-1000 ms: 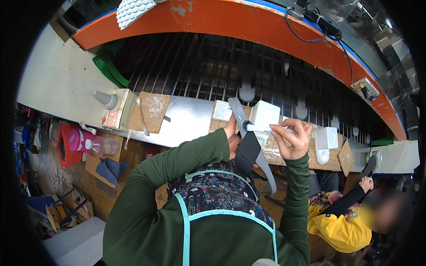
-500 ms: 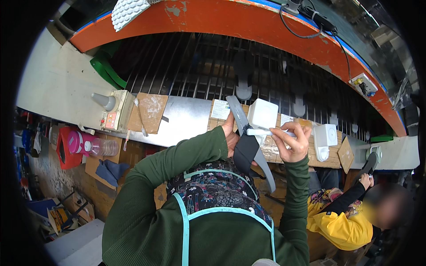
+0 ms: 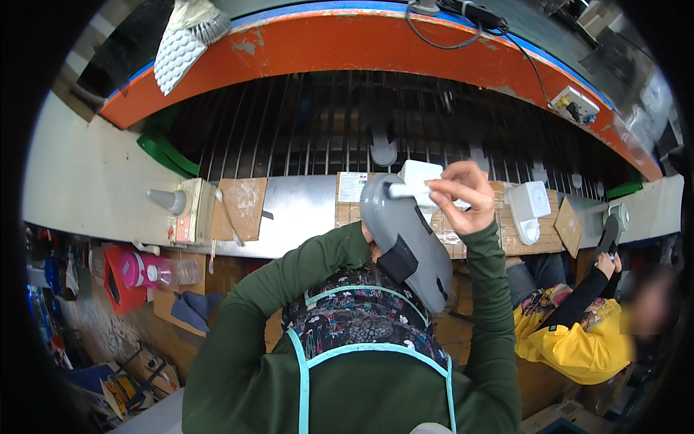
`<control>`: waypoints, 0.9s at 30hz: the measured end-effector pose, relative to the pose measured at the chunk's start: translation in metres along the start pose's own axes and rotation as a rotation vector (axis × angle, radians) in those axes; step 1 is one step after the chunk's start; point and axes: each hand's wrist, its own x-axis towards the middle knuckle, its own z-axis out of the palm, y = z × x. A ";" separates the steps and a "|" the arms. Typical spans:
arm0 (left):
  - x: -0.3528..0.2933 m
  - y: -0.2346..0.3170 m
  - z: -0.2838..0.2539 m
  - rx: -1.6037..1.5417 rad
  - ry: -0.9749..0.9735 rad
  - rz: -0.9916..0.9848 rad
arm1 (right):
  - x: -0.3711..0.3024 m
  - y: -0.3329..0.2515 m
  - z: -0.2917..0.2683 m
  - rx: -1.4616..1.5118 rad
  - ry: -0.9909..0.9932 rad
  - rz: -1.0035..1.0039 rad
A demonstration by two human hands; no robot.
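Note:
A grey shoe sole (image 3: 423, 253) with dark strap pieces (image 3: 397, 262) at its sides is tilted in front of my apron, one broad face toward me. My left hand (image 3: 369, 237) is closed on its left edge; most of the fingers are hidden behind it. My right hand (image 3: 468, 197) pinches a white brush (image 3: 410, 190), whose tip is at the sole's far end; the bristles cannot be made out. Just behind the brush stands a white box-shaped container (image 3: 421, 172) on the cardboard-covered bench.
Another white container (image 3: 531, 206) stands to the right. Beyond the bench, a conveyor of metal bars (image 3: 289, 130) carries several soles under an orange beam (image 3: 347, 47). A machine box (image 3: 189, 210) and cardboard piece (image 3: 240, 210) are at left. A co-worker in yellow (image 3: 571, 347) sits at right.
The sole has turned from edge-on to show its broad face. The brush in my right hand has moved from its middle edge to its far end. The whole view has shifted slightly.

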 end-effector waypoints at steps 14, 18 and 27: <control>0.002 0.015 -0.029 0.385 -0.162 0.001 | -0.014 -0.005 -0.042 -0.315 -0.132 -0.145; -0.006 0.028 -0.011 -0.171 -0.037 0.053 | -0.045 -0.016 -0.056 0.212 -0.092 0.311; -0.002 0.037 0.033 0.062 0.495 -0.038 | -0.046 -0.045 0.022 0.390 0.266 0.535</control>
